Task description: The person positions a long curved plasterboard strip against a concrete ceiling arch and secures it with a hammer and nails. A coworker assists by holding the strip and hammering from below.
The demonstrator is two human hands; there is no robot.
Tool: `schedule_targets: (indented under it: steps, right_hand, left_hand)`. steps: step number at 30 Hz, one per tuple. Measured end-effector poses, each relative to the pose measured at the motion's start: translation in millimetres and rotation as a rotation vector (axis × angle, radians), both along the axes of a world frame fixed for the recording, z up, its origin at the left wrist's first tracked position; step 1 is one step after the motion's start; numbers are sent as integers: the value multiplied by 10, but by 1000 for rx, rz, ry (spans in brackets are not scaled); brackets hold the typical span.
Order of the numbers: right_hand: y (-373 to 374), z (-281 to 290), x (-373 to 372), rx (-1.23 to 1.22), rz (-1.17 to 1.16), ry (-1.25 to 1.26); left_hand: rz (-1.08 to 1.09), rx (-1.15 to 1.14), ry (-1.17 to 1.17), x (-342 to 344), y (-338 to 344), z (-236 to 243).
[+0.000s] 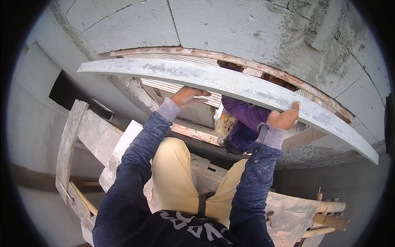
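A long, pale grey straightedge (185,76), smeared with mortar, stretches across in front of me; its curve comes from the lens. My right hand (284,117) is closed around its lower edge on the right side, with fingers on the near face. Just beneath the bar, left of the middle, is my left hand (190,96), its thumb and fingers apart and nothing between them. Whether its back touches the bar is hard to tell. Behind the straightedge runs a mortar-stained wooden board (247,62) along the bottom of the block wall (230,24).
Another person in a purple sleeve (247,113) is below, beyond the bar, partly hidden by it. I sit or crouch on rough scaffold boards (288,210). Bamboo poles (331,206) stick out at the right. An upright plank (70,144) stands at the left.
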State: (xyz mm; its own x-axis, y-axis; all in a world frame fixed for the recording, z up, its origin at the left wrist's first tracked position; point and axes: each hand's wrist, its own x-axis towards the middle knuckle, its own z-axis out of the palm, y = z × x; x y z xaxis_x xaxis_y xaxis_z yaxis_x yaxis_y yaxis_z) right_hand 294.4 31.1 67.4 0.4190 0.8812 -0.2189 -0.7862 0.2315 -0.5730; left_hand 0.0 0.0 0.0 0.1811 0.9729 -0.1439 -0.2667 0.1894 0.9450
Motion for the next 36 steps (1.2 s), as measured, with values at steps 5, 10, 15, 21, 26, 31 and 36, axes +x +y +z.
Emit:
schedule_targets:
  steps: [5,10,15,21,26,31,36]
  right_hand:
    - [347,-758,158,65,-222,-1154]
    - [237,-612,-39,-34,-332,-1599]
    - [399,-662,-42,11,-240,-1337]
    - [446,-548,-145,13,-206,-1240]
    - [348,-436,-211,-107,-295,-1585]
    - [499,-402,-182,17,-156,-535]
    - [285,-98,-361,-84,-81,-185]
  left_hand:
    - [147,117,-386,-73,-400,283]
    - [313,126,-544,-10,-344,416]
    - [421,163,-470,74,-261,524]
    - [475,116,-498,225,-159,624]
    - [522,186,-674,338,-32,623]
    - [603,235,-842,514,106,599]
    - [726,234,-859,539,143,652]
